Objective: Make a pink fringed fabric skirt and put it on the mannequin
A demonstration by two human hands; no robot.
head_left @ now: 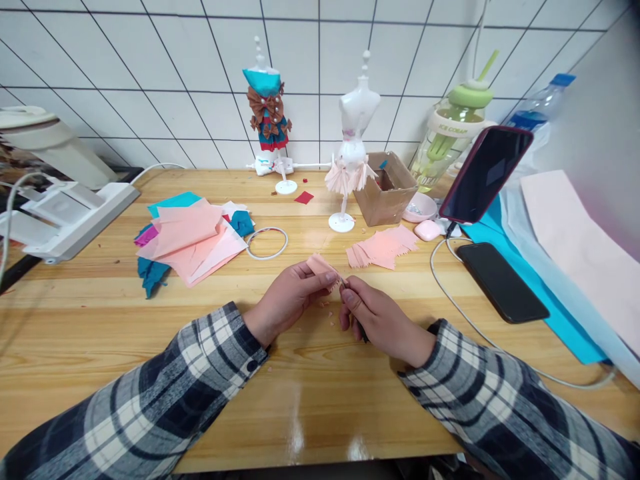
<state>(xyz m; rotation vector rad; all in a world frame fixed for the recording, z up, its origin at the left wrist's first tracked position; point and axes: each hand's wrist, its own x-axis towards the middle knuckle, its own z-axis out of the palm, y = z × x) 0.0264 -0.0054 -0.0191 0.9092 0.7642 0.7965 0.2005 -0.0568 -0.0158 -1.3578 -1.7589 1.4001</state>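
My left hand (296, 293) pinches a small folded piece of pink crepe paper (320, 265) above the table. My right hand (373, 310) is closed around a small pair of scissors (363, 331), mostly hidden by the fingers, with the blades at the paper's edge. Tiny pink scraps (330, 315) lie beneath. Just beyond my hands is a spread of pink paper strips with jagged edges (383, 247). Farther back stands a white mini mannequin (359, 110) wearing a pleated pink paper skirt (349, 176).
A second mannequin (269, 110) wears blue, brown and red paper. Paper sheets (187, 233) and a white ring (268, 244) lie left. Rightward are a cardboard box (383, 200), a propped phone (487, 173), a flat phone (503, 281), a cable (450, 300) and a tumbler (447, 133).
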